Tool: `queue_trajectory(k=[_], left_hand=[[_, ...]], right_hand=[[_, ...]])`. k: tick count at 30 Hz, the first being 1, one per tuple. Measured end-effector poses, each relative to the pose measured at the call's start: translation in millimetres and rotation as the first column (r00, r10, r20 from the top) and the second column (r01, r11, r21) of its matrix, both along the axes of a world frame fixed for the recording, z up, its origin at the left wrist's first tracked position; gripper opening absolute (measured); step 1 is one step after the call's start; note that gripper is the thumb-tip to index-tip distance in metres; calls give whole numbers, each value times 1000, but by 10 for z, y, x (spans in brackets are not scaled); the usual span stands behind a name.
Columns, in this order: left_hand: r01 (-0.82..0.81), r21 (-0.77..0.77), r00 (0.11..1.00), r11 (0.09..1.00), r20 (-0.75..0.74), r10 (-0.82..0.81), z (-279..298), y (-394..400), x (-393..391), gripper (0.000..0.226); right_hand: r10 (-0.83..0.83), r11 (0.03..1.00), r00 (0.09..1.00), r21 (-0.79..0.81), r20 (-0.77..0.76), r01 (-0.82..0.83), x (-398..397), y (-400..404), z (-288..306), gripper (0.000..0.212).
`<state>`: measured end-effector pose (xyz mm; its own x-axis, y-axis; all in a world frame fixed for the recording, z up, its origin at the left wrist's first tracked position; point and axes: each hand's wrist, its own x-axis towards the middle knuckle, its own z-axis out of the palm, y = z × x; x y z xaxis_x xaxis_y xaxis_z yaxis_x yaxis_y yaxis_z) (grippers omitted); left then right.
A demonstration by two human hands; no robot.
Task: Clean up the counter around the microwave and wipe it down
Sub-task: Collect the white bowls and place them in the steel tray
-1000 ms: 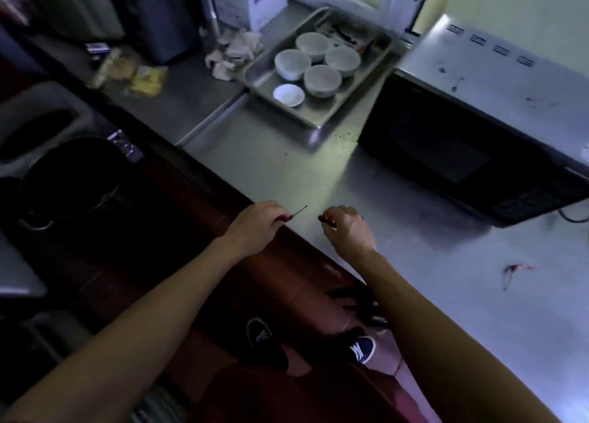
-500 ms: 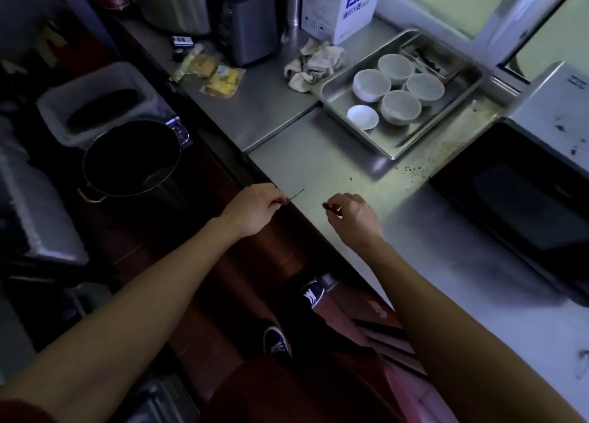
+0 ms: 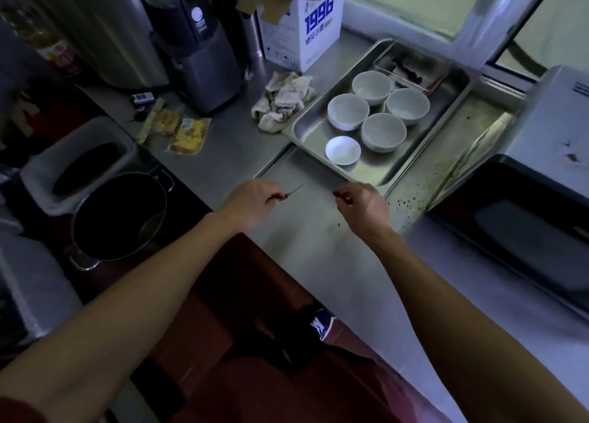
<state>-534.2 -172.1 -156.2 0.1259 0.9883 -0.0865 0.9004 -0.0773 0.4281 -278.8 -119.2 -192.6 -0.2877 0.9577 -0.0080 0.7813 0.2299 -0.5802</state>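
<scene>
My left hand (image 3: 251, 203) pinches a small reddish scrap with a thin stem (image 3: 291, 190) above the steel counter (image 3: 306, 238). My right hand (image 3: 361, 206) pinches another small dark red scrap (image 3: 337, 194) just in front of the metal tray (image 3: 411, 164). The black microwave (image 3: 516, 231) stands at the right, with dark crumbs (image 3: 404, 201) and smears on the counter beside it. A crumpled rag (image 3: 283, 102) lies left of the tray.
The tray holds several white bowls (image 3: 384, 132) and a small dish (image 3: 343, 150). A white box (image 3: 301, 31), a dark appliance (image 3: 204, 50) and food packets (image 3: 186, 134) sit at the back. A dark pot (image 3: 119, 215) and a lined bin (image 3: 86, 164) stand below the counter's left edge.
My view has swung left and away from the microwave toward the tray and bin. Both hands keep the same pinches and have moved along the counter edge toward the tray.
</scene>
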Motion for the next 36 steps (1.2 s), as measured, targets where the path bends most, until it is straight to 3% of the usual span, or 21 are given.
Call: queue_trajectory(k=[15, 23, 28, 32, 36], left_hand=[[332, 96, 940, 938, 54, -338, 132, 1910, 575, 17], [511, 81, 854, 856, 60, -516, -42, 3053, 693, 17], [587, 96, 801, 804, 75, -594, -99, 3804, 766, 19], [613, 111, 778, 783, 88, -622, -114, 4387, 858, 21], [628, 127, 756, 768, 136, -640, -130, 4839, 991, 24]], right_hand=[[-337, 941, 938, 17, -75, 339, 477, 913, 81, 11], [-489, 871, 870, 25, -57, 491, 437, 1405, 123, 17], [-545, 838, 838, 9, -39, 546, 374, 1927, 7, 33], [-582, 812, 813, 34, -18, 583, 267, 2302, 83, 18], [-597, 801, 801, 21, -47, 598, 276, 2673, 45, 17]])
